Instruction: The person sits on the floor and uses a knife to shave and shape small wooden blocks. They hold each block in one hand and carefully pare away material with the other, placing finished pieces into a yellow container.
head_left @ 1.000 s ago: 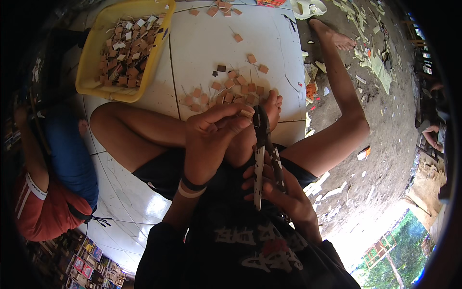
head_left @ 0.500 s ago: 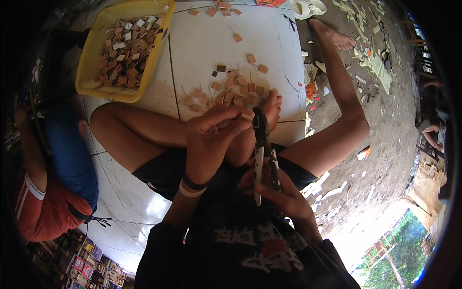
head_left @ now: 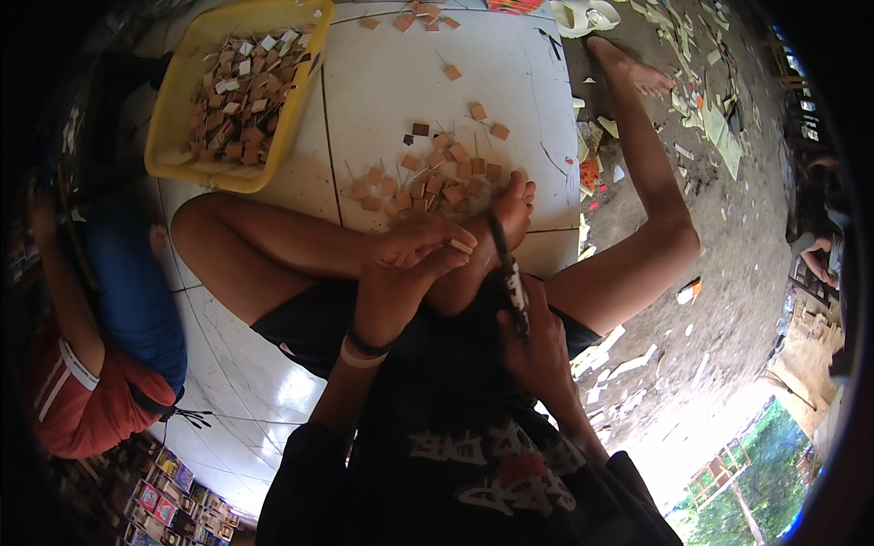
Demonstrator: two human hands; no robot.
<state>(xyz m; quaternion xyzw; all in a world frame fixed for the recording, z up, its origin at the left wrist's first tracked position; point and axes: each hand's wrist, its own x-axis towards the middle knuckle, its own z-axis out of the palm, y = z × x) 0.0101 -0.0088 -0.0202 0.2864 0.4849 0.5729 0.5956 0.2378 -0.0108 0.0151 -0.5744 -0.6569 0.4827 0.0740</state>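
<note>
And I'm pinching a small wooden piece (head_left: 462, 246) in my left hand's grip (head_left: 398, 264), just left of the dark pliers (head_left: 515, 289) my right hand (head_left: 539, 353) clasps; brown squares (head_left: 437, 177) lie beyond!

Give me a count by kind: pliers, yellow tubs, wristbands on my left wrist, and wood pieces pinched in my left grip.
Pliers, in the right grip: 1
Yellow tub: 1
Wristbands: 2
Wood piece, in the left grip: 1
Total: 5

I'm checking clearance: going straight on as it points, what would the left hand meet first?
Probably the pliers in the right hand; depth is unclear, so it might touch the foot first.
</note>
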